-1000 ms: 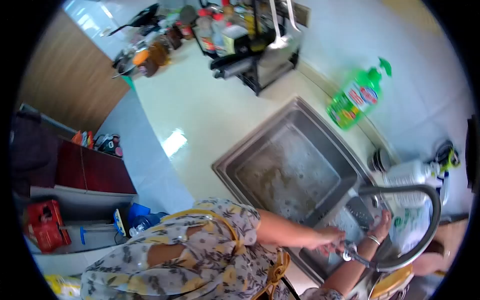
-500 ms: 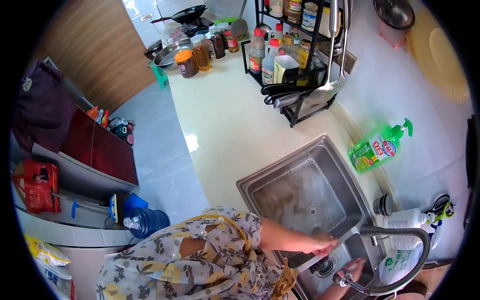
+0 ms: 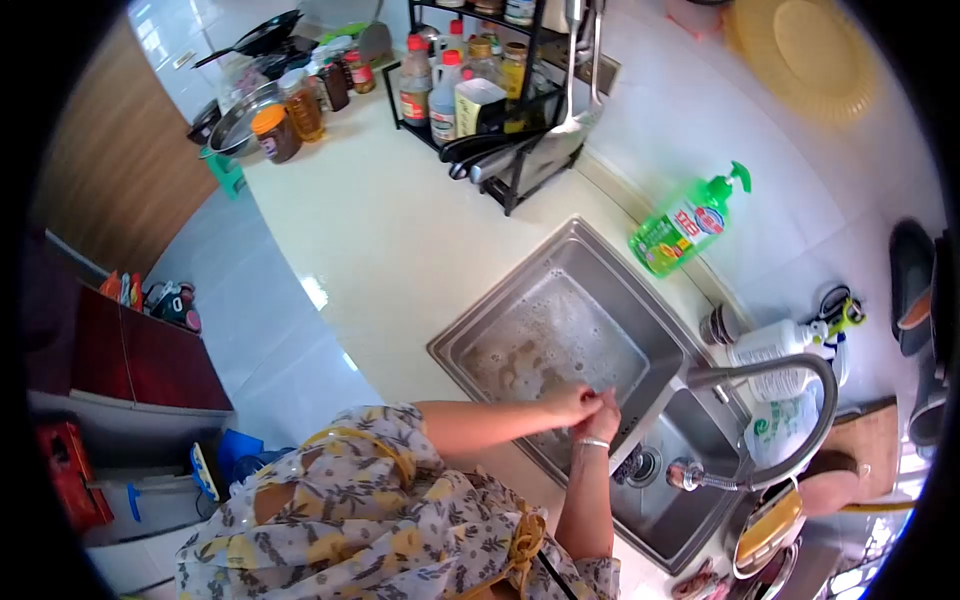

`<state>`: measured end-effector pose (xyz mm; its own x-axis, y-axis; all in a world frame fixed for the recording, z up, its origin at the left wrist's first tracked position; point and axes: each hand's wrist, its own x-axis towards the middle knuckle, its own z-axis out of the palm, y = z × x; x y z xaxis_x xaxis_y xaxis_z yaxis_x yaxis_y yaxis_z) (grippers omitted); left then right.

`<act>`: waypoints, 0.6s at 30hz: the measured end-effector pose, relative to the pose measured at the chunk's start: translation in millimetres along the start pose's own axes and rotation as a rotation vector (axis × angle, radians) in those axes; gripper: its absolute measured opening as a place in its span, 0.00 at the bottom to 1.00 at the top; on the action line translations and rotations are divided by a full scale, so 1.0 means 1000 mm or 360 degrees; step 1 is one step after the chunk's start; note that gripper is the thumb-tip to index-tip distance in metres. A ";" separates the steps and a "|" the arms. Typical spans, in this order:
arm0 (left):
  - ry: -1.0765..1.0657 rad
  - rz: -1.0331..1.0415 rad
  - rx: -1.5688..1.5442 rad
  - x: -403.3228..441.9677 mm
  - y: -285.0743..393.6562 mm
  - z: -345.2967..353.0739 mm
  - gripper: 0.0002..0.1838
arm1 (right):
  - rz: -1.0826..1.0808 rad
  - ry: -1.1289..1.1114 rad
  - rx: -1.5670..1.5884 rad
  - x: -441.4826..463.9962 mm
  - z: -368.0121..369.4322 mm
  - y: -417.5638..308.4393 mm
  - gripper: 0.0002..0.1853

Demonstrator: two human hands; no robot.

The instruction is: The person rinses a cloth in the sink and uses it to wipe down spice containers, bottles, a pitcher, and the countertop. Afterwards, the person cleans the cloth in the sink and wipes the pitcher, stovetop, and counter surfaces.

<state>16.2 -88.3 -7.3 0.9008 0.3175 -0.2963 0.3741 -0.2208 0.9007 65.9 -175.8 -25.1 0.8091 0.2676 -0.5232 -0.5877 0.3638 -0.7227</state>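
Over the near edge of the large sink basin point(image 3: 530, 290) my two hands meet and touch each other. My left hand point(image 3: 572, 404) is closed, its fingers curled against the right one. A light bracelet circles the wrist below my right hand point(image 3: 600, 418), which is closed too; anything between the hands is hidden. Cloudy, foamy water point(image 3: 560, 335) covers the bottom of that basin. Beside my right hand, the smaller basin point(image 3: 690, 430) has a drain point(image 3: 642, 466) with a dark clump at its edge. The faucet's spray head point(image 3: 686, 474) hangs over this basin.
A green pump bottle point(image 3: 680, 228) stands behind the sink, with a white bottle point(image 3: 775, 343) near the curved faucet point(image 3: 825, 400). A black rack point(image 3: 515, 180) holds sauces and utensils. Jars point(image 3: 276, 135) and a metal pan point(image 3: 240, 125) sit farther along the counter point(image 3: 340, 210).
My right hand has left the spot by the spray head and joined my left hand over the larger basin. The view has turned, shifting the surroundings leftward.
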 end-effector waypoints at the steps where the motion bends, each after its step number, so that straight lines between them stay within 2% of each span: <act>1: 0.0153 0.0220 0.0035 0.001 -0.012 -0.005 0.19 | 0.0012 0.0000 -0.0026 -0.012 0.017 -0.007 0.15; 3: 0.0199 0.0234 0.0089 -0.016 0.014 -0.040 0.16 | 0.0271 -0.0153 0.0047 -0.012 0.025 -0.013 0.13; 5: 0.0295 0.0395 0.0175 -0.012 0.008 -0.061 0.14 | 0.0208 -0.0219 0.0158 -0.003 0.032 -0.006 0.17; 6: 0.0282 0.0375 0.0186 -0.014 0.013 -0.073 0.12 | 0.0185 -0.0190 0.0158 -0.006 0.033 -0.010 0.17; 7: 0.0280 0.0353 0.0204 -0.017 0.019 -0.085 0.11 | 0.0152 -0.0389 0.0054 -0.013 0.037 -0.016 0.16; 8: 0.0189 0.0304 0.0047 -0.013 0.018 -0.094 0.11 | 0.0123 -0.0596 -0.0054 -0.019 0.040 -0.023 0.14; 10: 0.0011 0.0204 -0.0375 -0.007 0.017 -0.108 0.11 | 0.0007 -0.0544 -0.0209 -0.025 0.040 -0.032 0.13; 11: -0.0016 0.0042 -0.0520 -0.006 0.016 -0.111 0.10 | -0.0101 -0.0493 -0.0365 -0.028 0.039 -0.038 0.13; 13: -0.0063 -0.0023 -0.0755 -0.006 0.024 -0.121 0.09 | -0.0147 -0.0460 -0.0416 -0.027 0.034 -0.053 0.11; 14: -0.0068 -0.0024 -0.0756 -0.007 0.026 -0.123 0.09 | -0.0329 -0.0488 -0.0452 -0.024 0.028 -0.060 0.11; 16: 0.0065 0.0119 -0.1287 -0.009 0.028 -0.127 0.09 | -0.0658 -0.0500 -0.0417 -0.031 0.032 -0.075 0.11; 17: 0.0062 0.0117 -0.1282 -0.006 0.028 -0.130 0.09 | -0.0658 -0.0497 -0.0412 -0.024 0.027 -0.073 0.11; 18: 0.0197 0.0040 -0.1371 -0.003 0.027 -0.134 0.10 | -0.0534 -0.0436 -0.0680 -0.013 0.018 -0.067 0.10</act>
<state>-5.7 28.2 60.3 0.8573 0.4309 -0.2816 0.0122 0.5299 0.8480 95.3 -188.0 38.2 0.8865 0.4406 -0.1413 -0.2017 0.0931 -0.9750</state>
